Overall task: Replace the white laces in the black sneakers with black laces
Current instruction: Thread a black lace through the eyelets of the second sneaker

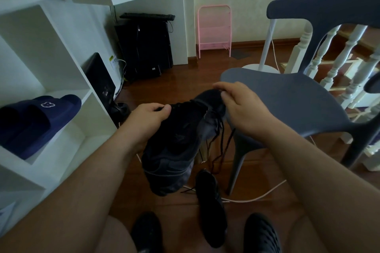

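A black sneaker (170, 150) hangs in the air between my hands, toe pointing away and heel towards me. My left hand (148, 119) grips its left side near the eyelets, thumb and fingers pinching there. My right hand (240, 107) pinches a black lace (221, 139) at the toe end of the lacing; loose lace ends dangle below the shoe. The second black sneaker (211, 207) lies on the wooden floor under it. A white lace (259, 196) trails across the floor beside that shoe.
A grey plastic chair (298, 96) stands close on the right. White shelving (61, 80) with navy slides (39, 117) is on the left. A fan base (261, 66), a pink rack (213, 28) and a stair railing (341, 61) lie beyond. My feet in black clogs (261, 234) are at the bottom.
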A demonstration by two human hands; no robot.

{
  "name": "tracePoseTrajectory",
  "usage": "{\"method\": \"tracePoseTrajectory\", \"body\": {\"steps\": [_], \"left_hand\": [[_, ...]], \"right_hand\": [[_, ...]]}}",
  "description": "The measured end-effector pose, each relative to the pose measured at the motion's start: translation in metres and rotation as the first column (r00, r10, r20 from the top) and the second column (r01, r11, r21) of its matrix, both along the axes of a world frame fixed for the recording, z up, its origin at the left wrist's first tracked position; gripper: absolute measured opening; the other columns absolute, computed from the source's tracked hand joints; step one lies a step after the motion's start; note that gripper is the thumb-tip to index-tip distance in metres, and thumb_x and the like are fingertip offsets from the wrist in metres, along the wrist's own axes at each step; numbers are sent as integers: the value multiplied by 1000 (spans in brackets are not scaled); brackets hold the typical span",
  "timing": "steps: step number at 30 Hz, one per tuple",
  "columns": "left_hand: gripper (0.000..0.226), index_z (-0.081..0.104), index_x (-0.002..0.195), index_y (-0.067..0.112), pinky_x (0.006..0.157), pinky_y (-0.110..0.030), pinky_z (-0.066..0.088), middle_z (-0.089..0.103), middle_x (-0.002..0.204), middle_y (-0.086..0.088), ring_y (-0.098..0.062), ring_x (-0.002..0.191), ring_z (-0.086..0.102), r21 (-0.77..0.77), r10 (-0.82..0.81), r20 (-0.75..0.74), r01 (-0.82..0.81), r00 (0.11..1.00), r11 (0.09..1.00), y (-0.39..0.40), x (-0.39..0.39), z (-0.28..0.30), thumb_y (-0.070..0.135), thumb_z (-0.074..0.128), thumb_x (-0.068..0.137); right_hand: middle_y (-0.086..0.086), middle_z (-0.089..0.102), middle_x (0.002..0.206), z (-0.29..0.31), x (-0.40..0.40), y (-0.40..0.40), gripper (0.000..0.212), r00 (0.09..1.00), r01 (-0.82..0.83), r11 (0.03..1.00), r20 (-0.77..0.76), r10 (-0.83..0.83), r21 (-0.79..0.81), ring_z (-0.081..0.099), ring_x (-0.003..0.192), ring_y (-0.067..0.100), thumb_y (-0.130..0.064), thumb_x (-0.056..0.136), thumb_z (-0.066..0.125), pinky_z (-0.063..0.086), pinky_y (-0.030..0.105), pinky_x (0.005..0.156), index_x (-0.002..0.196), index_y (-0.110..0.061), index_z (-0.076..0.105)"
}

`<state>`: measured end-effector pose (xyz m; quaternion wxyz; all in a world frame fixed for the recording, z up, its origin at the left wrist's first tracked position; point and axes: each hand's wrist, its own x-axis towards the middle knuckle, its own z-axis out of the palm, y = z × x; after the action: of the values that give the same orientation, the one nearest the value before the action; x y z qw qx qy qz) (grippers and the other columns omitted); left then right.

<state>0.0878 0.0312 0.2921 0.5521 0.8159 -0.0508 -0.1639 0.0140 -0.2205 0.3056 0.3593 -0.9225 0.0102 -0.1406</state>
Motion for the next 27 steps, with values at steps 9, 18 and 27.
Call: {"method": "tracePoseTrajectory", "body": {"steps": [9, 18, 27], "left_hand": [[27, 78, 98, 19, 53, -26, 56, 79, 80, -3, -16, 63, 75, -102, -40, -118, 28, 992, 994, -14, -11, 6, 20, 55, 111], [25, 81, 106, 17, 63, -33, 60, 82, 91, -10, -24, 75, 78, -69, -13, -154, 3, 988, 998, -25, -15, 2, 20, 56, 110], [19, 78, 105, 28, 71, -34, 63, 81, 89, 2, -17, 83, 79, 8, -48, 26, 48, 999, 999, -47, -26, -9, 26, 60, 108]], "right_hand": [[-27, 75, 87, -1, -6, 9, 17, 995, -47, 986, 96, 32, 162, 67, 88, -11, -24, 104, 63, 45, 2, 67, 111, -39, 62], [-24, 67, 85, 2, -8, 8, 15, 999, -20, 1000, 26, 19, 22, 62, 84, -7, -29, 94, 75, 41, 3, 63, 86, -41, 78], [-23, 70, 79, -2, 0, 16, 8, 987, -69, 992, -152, 53, -105, 64, 81, -4, -32, 90, 79, 48, 13, 70, 83, -36, 81]]}}
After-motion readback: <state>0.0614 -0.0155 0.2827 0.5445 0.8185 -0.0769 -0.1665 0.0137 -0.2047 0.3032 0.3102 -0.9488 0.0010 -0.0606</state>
